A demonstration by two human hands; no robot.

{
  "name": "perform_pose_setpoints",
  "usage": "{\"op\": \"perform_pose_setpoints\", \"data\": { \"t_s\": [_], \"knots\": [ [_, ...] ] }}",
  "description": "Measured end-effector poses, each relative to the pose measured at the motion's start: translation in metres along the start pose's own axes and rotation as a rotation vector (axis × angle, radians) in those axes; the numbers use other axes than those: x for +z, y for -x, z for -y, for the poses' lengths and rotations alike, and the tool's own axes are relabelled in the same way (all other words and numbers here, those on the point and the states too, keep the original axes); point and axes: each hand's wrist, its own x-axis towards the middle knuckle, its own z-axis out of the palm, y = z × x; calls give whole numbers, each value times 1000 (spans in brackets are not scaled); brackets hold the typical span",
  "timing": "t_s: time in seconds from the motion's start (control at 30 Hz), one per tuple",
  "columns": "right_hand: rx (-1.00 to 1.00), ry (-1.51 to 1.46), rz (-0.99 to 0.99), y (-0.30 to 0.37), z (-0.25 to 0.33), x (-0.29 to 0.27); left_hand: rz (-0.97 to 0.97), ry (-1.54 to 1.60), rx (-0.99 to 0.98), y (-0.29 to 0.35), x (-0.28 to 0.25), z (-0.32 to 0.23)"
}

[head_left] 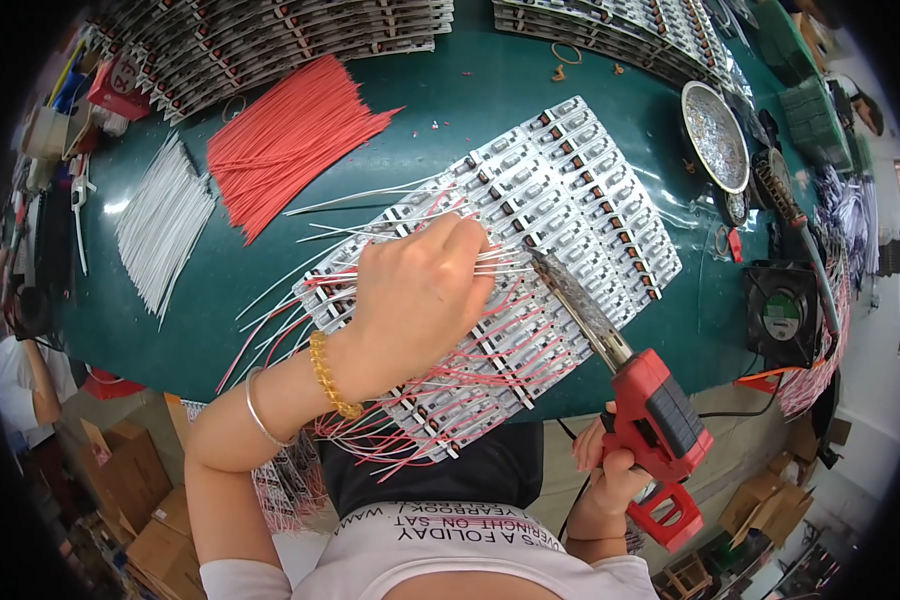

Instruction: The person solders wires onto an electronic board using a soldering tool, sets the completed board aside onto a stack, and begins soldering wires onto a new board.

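A panel of small circuit boards point(610, 200) lies slanted on the green table, with white and red wires attached along its left and lower part. My left hand point(420, 290) is closed over the panel, fingers pinched on several white wires point(500, 262) whose ends point toward the panel's middle. My right hand point(610, 475) grips a red soldering gun point(660, 420) by its handle. The gun's long metal barrel reaches up and left. Its dark tip is close to the wire ends; whether they touch, I cannot tell.
Bundles of red wires point(290, 140) and white wires point(165, 225) lie at the left. Stacked board panels point(300, 50) stand along the back. A round metal dish point(715, 135), a soldering iron point(782, 190) and a black fan point(782, 315) are at the right.
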Motion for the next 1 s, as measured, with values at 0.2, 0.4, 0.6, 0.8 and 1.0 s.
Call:
{"op": "perform_pose_setpoints", "data": {
  "t_s": [0.2, 0.4, 0.6, 0.8, 1.0],
  "knots": [
    [0, -29, 29, -1, 5, 3, -30, -5, 0, 0, 3, 2],
    [-15, -21, 15, 5, -1, -7, -60, 243, -47, -1, -8, -3],
    [14, -16, 5, 9, 6, -8, 62, 270, -91, -1, -13, -7],
    [4, 17, 23, 6, 12, -2, -16, 189, -79, -2, 0, -11],
    [41, 21, 72, 3, 8, -4, -42, 117, -58, -2, 4, -10]
  ]
}}
